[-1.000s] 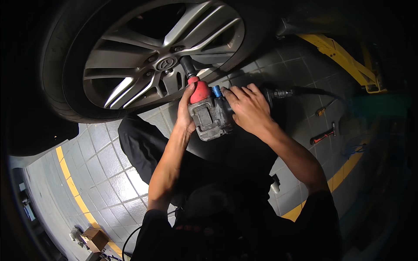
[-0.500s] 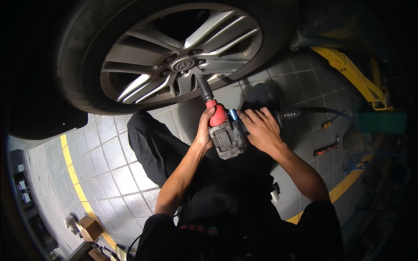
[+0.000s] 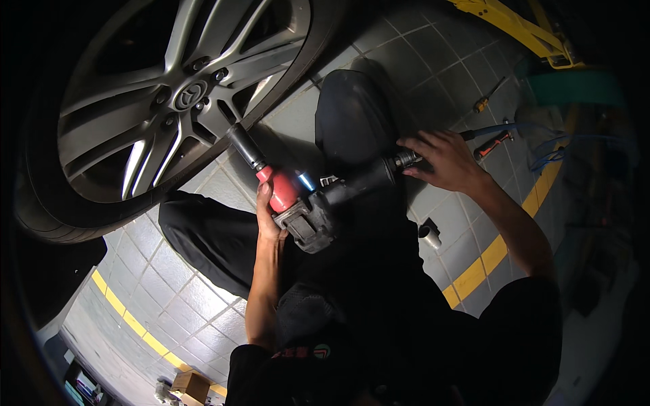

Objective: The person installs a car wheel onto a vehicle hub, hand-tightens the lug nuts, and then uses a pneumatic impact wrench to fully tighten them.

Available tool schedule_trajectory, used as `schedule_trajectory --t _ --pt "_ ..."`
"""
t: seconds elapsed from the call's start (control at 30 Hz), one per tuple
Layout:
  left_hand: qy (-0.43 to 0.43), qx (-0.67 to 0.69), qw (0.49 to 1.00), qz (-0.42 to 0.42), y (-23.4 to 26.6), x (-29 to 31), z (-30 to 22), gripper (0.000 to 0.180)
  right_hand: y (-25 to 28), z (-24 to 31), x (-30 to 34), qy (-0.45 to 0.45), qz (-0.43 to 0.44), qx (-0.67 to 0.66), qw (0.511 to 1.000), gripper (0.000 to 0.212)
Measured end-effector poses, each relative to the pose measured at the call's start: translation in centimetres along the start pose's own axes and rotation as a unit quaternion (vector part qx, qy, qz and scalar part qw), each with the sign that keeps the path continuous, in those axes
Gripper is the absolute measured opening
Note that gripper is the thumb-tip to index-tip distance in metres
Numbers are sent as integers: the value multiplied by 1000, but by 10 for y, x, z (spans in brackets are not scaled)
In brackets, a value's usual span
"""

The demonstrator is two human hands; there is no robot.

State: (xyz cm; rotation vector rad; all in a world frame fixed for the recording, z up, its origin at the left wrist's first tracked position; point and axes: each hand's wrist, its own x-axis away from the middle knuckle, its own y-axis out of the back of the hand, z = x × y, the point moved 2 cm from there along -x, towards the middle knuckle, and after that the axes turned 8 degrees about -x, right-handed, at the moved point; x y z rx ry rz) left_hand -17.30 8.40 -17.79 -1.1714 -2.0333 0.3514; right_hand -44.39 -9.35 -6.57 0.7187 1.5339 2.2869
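Note:
My left hand [image 3: 269,218] is wrapped round the red nose of an air impact wrench [image 3: 311,227] with a grey body. A long dark socket [image 3: 245,146] on its front points up and left, overlapping the tyre's edge from this view; whether they touch I cannot tell. The wrench's black handle runs right across my lap. At its end, my right hand [image 3: 448,161] has thumb and fingers round the metal hose coupling [image 3: 405,160]. A dark-blue air hose [image 3: 502,126] leads away behind that hand. At upper left stands a silver alloy wheel [image 3: 128,111] with several lug nuts round its hub.
A yellow metal frame [image 3: 518,30] stands at upper right, near a green box [image 3: 569,88]. On the tiled floor lie a yellow-handled screwdriver [image 3: 482,103], a red-handled tool [image 3: 493,145] and a metal cylinder [image 3: 428,234]. A cardboard box [image 3: 191,387] sits at lower left.
The view has swung, shifting the wheel left and down. My right hand has moved from beside the wrench body to the hose coupling. My left hand still grips the nose.

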Motion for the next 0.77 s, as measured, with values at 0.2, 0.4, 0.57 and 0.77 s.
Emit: schedule_trajectory --t 0.2,0.4,0.57,0.77 --pt "-7 12 1000 20 6 0 -6 52 -4 2 -2 113 21 -8 993 52" --pt "-73 -24 995 61 17 2 -20 62 -12 21 3 135 7 -84 987 42" --pt "-78 -51 992 89 16 3 -35 64 -11 30 5 88 27 -136 986 38" --pt "-50 40 991 120 41 0 11 70 3 30 20 64 122 -129 982 39"
